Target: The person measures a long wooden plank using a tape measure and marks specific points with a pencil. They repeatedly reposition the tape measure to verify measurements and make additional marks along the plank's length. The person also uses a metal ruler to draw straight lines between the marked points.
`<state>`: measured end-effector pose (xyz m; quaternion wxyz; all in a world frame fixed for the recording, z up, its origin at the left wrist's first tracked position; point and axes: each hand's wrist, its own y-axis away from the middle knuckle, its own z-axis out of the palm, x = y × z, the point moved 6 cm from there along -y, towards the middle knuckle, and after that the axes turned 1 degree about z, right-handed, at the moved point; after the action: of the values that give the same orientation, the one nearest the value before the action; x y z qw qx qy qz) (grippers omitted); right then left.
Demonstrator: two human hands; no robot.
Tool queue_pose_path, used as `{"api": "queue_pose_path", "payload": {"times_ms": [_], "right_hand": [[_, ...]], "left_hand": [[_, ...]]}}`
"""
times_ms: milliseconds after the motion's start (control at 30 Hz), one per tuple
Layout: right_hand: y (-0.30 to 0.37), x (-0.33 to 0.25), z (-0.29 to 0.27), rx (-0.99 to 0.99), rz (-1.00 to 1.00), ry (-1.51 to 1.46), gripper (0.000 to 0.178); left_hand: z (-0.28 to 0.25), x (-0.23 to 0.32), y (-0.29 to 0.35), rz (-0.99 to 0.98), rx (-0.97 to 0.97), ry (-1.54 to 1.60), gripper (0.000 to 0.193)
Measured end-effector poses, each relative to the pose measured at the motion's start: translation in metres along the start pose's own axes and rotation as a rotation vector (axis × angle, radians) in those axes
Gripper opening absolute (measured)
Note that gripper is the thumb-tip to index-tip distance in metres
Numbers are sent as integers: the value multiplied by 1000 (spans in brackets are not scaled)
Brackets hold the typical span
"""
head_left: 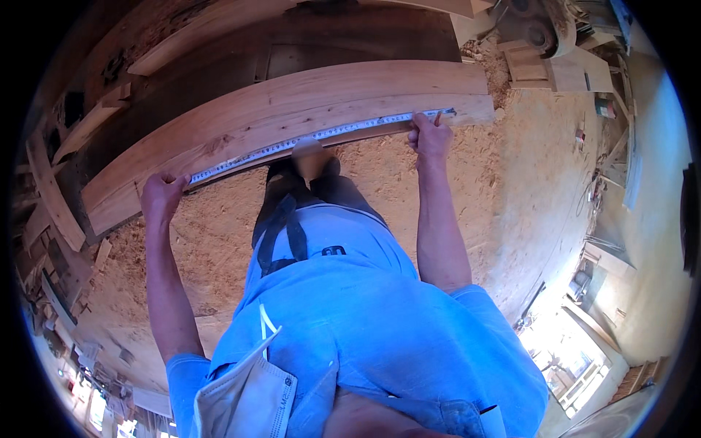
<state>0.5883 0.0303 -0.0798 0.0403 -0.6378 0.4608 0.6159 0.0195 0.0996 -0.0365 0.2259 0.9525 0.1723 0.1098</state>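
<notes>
A white measuring tape (314, 136) is stretched along the near edge of a long wooden plank (328, 87). My left hand (162, 196) pinches the tape at its left end, beside the plank's front edge. Towards the plank's right end, my right hand (432, 137) is closed on the tape with thumb and fingers. A short stretch of tape runs on past the right hand, ending in a dark tip. No tape case can be made out. The plank lies across in front of me, its grain facing up.
More boards (204, 36) lie beyond the plank, and others are stacked at the left (55, 193). Sawdust and shavings (365, 179) cover the floor. Wooden pieces (577, 73) and a machine with a round part (540, 33) stand at the far right.
</notes>
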Motion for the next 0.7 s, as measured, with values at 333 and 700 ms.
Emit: {"api": "queue_pose_path", "payload": {"times_ms": [333, 700], "right_hand": [[9, -3, -25, 138, -495, 339, 17], [16, -12, -14, 2, -753, 580, 25]], "left_hand": [[0, -2, -3, 100, 38, 49, 41], [1, -12, -8, 152, 54, 131, 39]]}}
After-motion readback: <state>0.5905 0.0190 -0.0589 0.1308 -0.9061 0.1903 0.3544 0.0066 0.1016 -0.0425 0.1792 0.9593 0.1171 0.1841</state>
